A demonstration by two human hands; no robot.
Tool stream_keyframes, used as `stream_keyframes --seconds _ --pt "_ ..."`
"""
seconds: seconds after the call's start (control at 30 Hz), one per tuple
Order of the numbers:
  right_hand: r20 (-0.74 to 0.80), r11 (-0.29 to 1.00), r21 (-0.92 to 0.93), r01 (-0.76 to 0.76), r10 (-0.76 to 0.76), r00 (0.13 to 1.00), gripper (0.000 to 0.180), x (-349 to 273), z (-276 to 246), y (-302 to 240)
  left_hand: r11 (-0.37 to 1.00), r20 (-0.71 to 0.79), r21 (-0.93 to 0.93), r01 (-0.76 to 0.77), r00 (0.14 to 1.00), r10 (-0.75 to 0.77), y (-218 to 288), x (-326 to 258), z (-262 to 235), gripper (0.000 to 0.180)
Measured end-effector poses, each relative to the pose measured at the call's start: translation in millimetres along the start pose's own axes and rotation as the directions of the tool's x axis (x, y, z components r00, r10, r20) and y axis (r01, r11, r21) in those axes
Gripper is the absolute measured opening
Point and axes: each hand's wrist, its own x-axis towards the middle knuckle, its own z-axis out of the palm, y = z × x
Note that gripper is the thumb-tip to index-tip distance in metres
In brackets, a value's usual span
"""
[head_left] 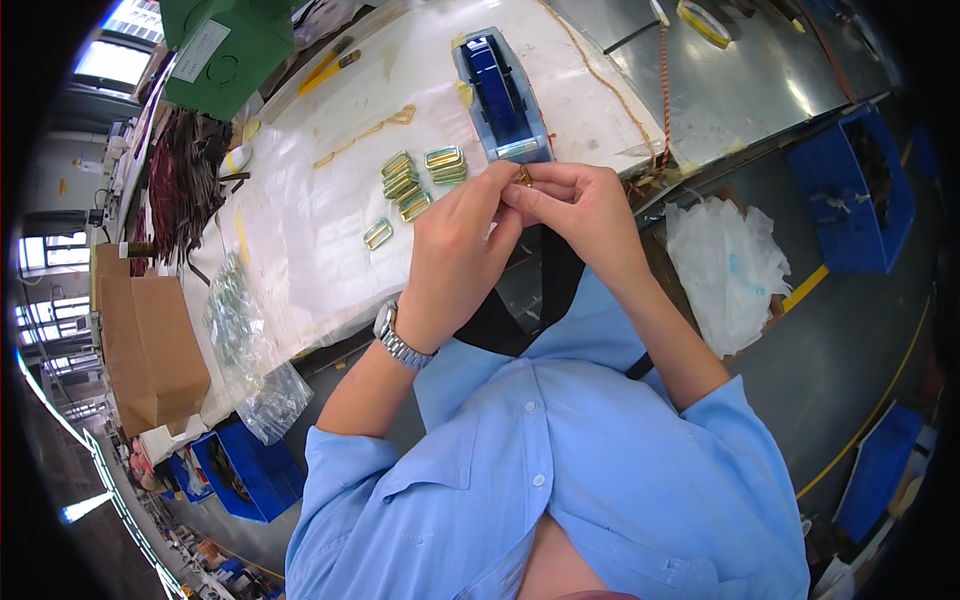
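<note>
My left hand (452, 232) and my right hand (597, 208) meet in front of the table's near edge, fingertips together. Between them they pinch a small gold metal piece (525, 176), mostly covered by fingers, so its full shape is hidden. Just beyond the fingertips stands a blue-grey tape dispenser (529, 100) with a roll of blue tape (497, 85). Left of it, gold rectangular slide buckles (401, 178) lie in overlapping rows, their faces tinted green. A second stack of buckles (446, 164) sits closer to the dispenser, and one single buckle (378, 234) lies apart.
A chain of gold links (365, 136) lies farther back on the white-covered table (310, 235). At left are a green box (225, 60), dark red straps (185, 165), a cardboard box (150, 340) and a clear plastic bag (255, 340). White plastic (725, 270) and a blue bin (850, 195) stand right.
</note>
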Motion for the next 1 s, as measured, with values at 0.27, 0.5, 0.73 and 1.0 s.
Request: stream_keyframes --seconds 0.27,0.5,0.73,1.0 --pt "-0.088 0.985 -0.012 -0.17 0.168 0.982 0.031 -60 -12 18 0.977 0.101 -0.207 0.053 0.994 -0.032 18 -37 19 0.034" --pt "0.136 0.922 -0.37 0.112 -0.066 0.989 0.037 -76 -10 -4 0.446 0.445 -0.682 0.58 0.812 -0.378 20 -64 -19 0.033" --pt "0.273 0.958 -0.282 -0.061 0.141 0.952 0.02 -51 28 -7 0.922 0.184 -0.258 0.289 0.952 -0.247 15 -83 -54 0.034" --pt "0.304 0.953 -0.245 -0.177 0.249 0.92 0.025 -36 51 4 0.975 0.162 -0.04 0.217 0.965 -0.208 7 -88 -72 0.039"
